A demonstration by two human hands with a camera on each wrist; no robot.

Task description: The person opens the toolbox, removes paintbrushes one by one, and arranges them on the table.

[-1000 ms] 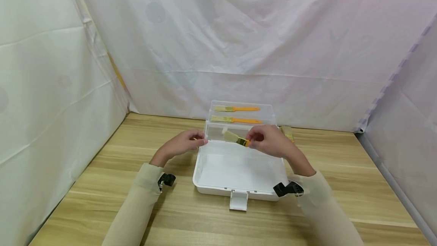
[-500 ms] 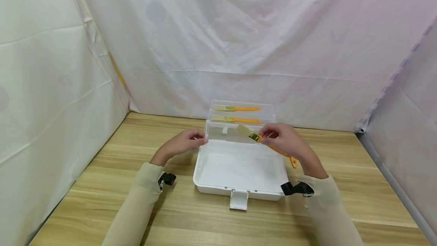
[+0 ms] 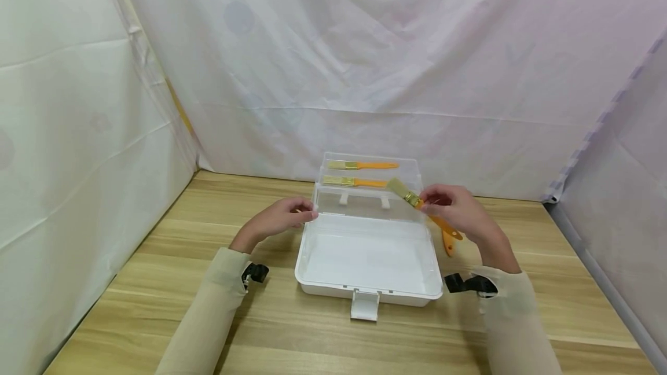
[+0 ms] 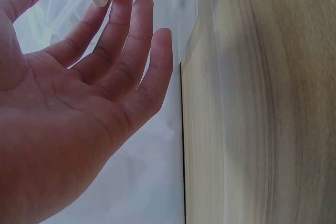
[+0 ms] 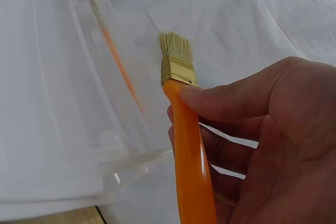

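My right hand (image 3: pixel 458 213) pinches a paintbrush (image 3: pixel 402 191) by its orange handle, thumb just below the metal band. In the right wrist view its pale bristles (image 5: pixel 176 45) point up and away. The brush is held over the right back corner of a white plastic box (image 3: pixel 365 253), whose clear lid (image 3: pixel 325 201) is raised at the back. Two paintbrushes lie across the lid, a farther one (image 3: pixel 372 165) and a nearer one (image 3: pixel 359 182). My left hand (image 3: pixel 278 217) is at the box's left back corner; in the left wrist view its fingers (image 4: pixel 139 40) extend loosely by the white edge.
Another orange brush handle (image 3: pixel 448 243) shows on the wooden table (image 3: pixel 208 305) right of the box, partly behind the held brush. The front latch (image 3: pixel 365 305) hangs down. White cloth (image 3: pixel 365 74) encloses the table at the back and sides.
My right hand has moved right with the paintbrush, from above the box's middle to its right back corner. The handle on the table has come into sight. The left hand stays in place.
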